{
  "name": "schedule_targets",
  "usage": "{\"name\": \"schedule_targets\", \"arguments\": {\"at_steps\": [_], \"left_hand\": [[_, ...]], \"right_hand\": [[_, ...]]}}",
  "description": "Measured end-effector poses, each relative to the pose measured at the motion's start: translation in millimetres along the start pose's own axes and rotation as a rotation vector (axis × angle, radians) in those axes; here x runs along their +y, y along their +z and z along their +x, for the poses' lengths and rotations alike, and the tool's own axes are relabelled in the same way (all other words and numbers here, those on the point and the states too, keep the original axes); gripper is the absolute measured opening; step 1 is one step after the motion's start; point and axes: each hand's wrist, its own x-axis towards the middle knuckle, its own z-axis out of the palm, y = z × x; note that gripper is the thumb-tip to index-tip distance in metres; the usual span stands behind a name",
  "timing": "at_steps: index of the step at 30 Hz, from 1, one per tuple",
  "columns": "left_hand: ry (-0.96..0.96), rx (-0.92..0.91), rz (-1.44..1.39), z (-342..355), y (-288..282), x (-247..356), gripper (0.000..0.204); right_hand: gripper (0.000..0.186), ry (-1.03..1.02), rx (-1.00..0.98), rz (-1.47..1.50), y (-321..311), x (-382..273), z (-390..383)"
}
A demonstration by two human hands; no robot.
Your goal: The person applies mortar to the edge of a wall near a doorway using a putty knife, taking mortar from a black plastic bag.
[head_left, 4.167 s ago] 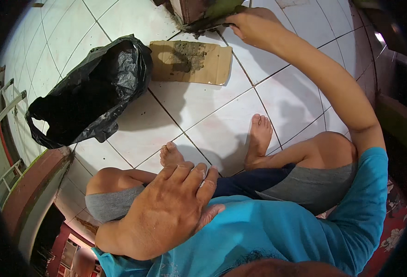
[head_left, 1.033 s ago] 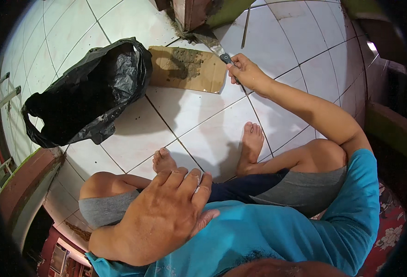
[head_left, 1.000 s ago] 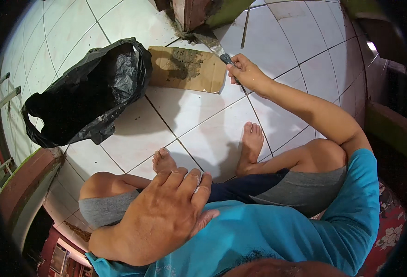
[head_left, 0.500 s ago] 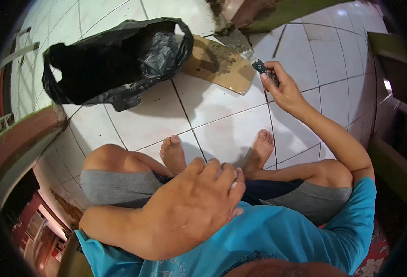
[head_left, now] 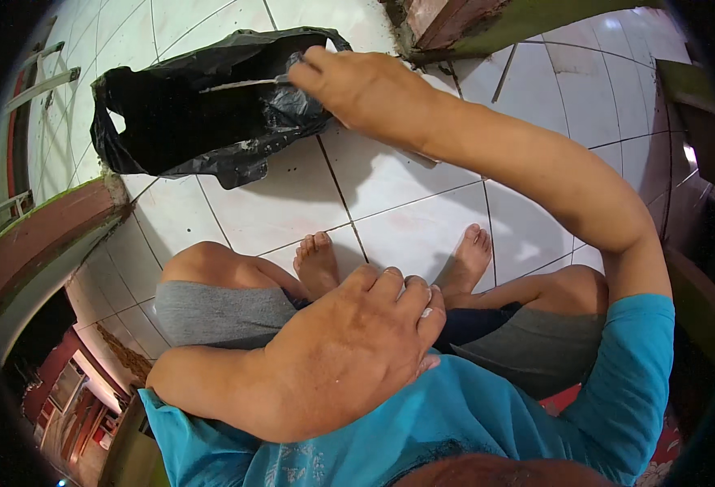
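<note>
Now the right hand (head_left: 366, 85) pinches a scraper (head_left: 240, 84), blade pointing left over the black bag (head_left: 171, 130).

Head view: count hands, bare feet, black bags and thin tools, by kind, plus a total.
Hands: 2, left hand resting at the lap, right hand over the bag
Bare feet: 2, left foot, right foot
Black plastic bag: 1
Thin blade-like tool in the right grip: 1
Total: 6
</note>
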Motion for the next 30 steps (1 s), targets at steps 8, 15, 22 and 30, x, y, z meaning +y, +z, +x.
{"name": "schedule_targets", "arguments": {"at_steps": [8,15,22,30], "left_hand": [[-0.076,-0.022,-0.106,-15,-3,-6,0.059],[-0.089,-0.09,-0.06,-7,-8,-7,0.054],[-0.084,-0.104,-0.066,12,-8,0,0.054],[-0.101,-0.136,-0.052,27,-12,5,0.056]], "right_hand": [[0.029,0.533,0.035,0.76,-63,41,-84],[0.022,1.159,-0.008,1.059,-61,68,-191],[0.025,1.364,0.029,1.189,-9,83,-179],[0.031,1.354,-0.072,1.115,-11,110,-148]]}}
